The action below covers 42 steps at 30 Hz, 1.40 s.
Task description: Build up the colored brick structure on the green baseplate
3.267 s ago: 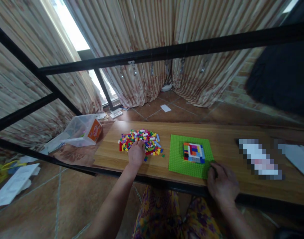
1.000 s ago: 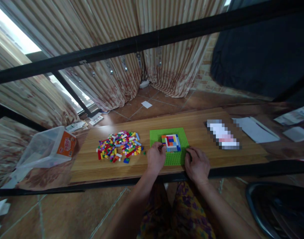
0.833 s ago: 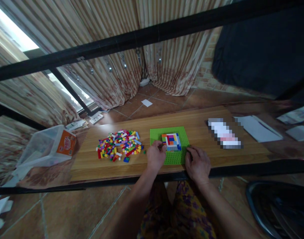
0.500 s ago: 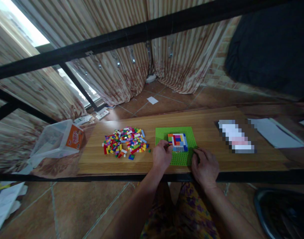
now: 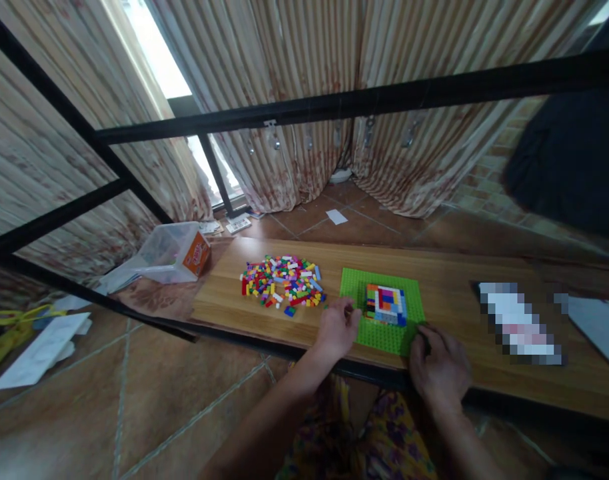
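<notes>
Green, studded and flat, the baseplate (image 5: pixel 352 281) lay on the wooden table (image 5: pixel 454 280) between the two grips. The block structure (image 5: pixel 386 307), low and roughly square with a whitish band around its inner blocks, stood on the plate, just beside and to the right of the left grip's fingertips.

The left grip (image 5: pixel 337 328) was bent over the plate's left edge, its thumb and fingers drawn close together. Whether a small brick was pinched there could not be established; the fingers hid the spot. The bent posture appeared suited to small parts.

The right grip (image 5: pixel 440 367) rested at the plate's near right corner, fingers curled. Whether it pinched the edge or merely pressed on it could not be told; it was judged to be there to steady the plate.

The brick pile (image 5: pixel 284 279) lay beyond the left grip and to its left, presumably so that loose pieces stayed within that arm's reach. One blue-and-green piece (image 5: pixel 289 311) lay at the pile's near side, closer to the left grip. A clear plastic box (image 5: pixel 167 252) with an orange label stood well apart, farther left. A pixelated item (image 5: pixel 519 323) lay to the right of the right grip, apart from the plate.
</notes>
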Available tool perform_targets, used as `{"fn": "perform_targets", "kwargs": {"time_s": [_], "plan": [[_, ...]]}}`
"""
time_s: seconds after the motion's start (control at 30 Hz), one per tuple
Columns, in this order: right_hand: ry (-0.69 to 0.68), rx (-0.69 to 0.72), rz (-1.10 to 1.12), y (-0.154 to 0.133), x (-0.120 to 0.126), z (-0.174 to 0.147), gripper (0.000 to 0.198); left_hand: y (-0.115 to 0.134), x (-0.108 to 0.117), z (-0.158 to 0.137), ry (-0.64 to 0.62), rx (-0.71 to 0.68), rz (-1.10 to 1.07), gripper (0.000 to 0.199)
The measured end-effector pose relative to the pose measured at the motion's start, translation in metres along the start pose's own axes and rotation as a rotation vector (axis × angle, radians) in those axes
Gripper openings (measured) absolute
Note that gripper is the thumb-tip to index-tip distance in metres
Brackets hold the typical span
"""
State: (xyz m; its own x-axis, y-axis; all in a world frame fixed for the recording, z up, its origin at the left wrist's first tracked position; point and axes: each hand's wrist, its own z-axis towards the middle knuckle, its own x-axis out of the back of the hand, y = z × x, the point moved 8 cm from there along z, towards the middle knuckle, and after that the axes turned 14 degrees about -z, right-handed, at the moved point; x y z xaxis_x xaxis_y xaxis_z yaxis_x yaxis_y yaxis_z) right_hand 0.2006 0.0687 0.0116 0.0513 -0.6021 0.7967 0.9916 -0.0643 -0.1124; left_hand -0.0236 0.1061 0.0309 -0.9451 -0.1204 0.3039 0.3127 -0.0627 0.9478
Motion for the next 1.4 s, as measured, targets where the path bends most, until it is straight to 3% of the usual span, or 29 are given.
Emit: {"fn": "perform_targets", "kwargs": {"time_s": [0.23, 0.37, 0.53, 0.73, 0.93, 1.07, 1.23, 1.4], "plan": [[0.006, -0.006, 0.012, 0.001, 0.000, 0.000, 0.033, -0.021, 0.079, -0.023, 0.122, -0.047, 0.090, 0.015], [0.014, 0.001, 0.013, 0.001, -0.001, 0.000, 0.032, -0.017, 0.096, -0.024, 0.152, -0.085, 0.278, 0.017], [0.020, -0.011, 0.010, 0.002, -0.002, -0.001, 0.030, 0.004, 0.070, 0.001, 0.029, -0.211, 0.603, 0.028], [-0.004, -0.014, 0.026, 0.001, -0.002, -0.001, 0.029, 0.001, 0.054, 0.025, -0.119, -0.198, 0.796, 0.020], [-0.012, -0.023, 0.020, -0.001, 0.000, 0.001, 0.026, 0.011, 0.050, 0.021, -0.089, -0.271, 0.637, 0.017], [-0.015, -0.030, 0.020, -0.002, 0.001, 0.002, 0.025, 0.034, 0.017, 0.008, -0.152, -0.372, 0.468, 0.018], [-0.029, -0.025, 0.031, -0.003, 0.002, 0.002, 0.025, 0.049, -0.029, -0.001, -0.242, -0.411, 0.428, 0.020], [-0.047, -0.021, 0.029, -0.003, 0.000, 0.002, 0.025, 0.047, -0.045, 0.002, -0.278, -0.399, 0.480, 0.019]]}}
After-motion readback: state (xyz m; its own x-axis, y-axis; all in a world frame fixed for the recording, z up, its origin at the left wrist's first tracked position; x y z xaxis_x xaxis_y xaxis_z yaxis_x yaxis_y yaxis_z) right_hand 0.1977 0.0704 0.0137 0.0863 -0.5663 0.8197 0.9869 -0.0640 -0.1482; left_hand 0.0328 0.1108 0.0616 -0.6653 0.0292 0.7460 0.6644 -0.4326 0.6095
